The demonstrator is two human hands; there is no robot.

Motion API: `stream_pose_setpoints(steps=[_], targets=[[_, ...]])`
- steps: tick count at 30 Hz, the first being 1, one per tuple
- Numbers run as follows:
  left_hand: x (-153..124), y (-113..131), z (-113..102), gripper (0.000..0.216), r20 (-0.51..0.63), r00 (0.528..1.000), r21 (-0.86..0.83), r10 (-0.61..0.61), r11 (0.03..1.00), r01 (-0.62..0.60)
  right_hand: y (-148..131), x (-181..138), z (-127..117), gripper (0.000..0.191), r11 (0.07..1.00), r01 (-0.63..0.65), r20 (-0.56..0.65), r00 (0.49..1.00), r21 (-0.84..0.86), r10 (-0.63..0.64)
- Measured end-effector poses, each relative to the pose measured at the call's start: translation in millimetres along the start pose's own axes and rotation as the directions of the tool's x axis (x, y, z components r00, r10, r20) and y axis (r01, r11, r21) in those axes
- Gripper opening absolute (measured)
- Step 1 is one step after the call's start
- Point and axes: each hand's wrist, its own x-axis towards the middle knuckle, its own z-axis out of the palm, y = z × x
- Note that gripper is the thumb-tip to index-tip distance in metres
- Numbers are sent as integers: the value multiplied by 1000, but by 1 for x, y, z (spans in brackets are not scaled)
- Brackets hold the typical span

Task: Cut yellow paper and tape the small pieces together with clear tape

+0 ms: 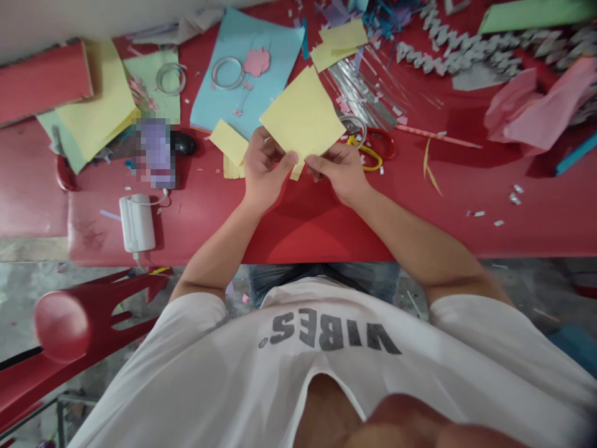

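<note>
A square of yellow paper (303, 112) is held up above the red table, one corner pointing away from me. My left hand (268, 168) pinches its near left edge, thumb on top and fingers underneath. On the near right edge, my right hand (340, 168) grips it the same way. Between the two thumbs a narrow yellow strip sticks out toward me; whether it belongs to the square I cannot tell. Beside my left hand lies a smaller yellow paper piece (229, 142). Yellow and red-handled scissors (368, 158) lie just past my right hand, partly hidden by it.
Blue paper sheets (205, 102) with a tape roll (227, 73) and a pink paper flower (257, 61) lie behind. A white power bank (137, 223) is at left. Silver strips (359, 87), a pink pencil (438, 135) and crumpled pink paper (536, 112) lie at right.
</note>
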Motion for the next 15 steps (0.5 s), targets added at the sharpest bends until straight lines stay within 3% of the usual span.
stream_pose_setpoints(steps=[9, 15], targets=[[-2, 0, 1, 56, 21, 998, 44, 51, 998, -52, 2, -1, 3, 40, 996, 39, 14, 999, 85, -41], [-3, 1, 2, 50, -17, 997, 57, 79, 995, -78, 4, -1, 1, 38, 996, 90, -54, 994, -17, -91]])
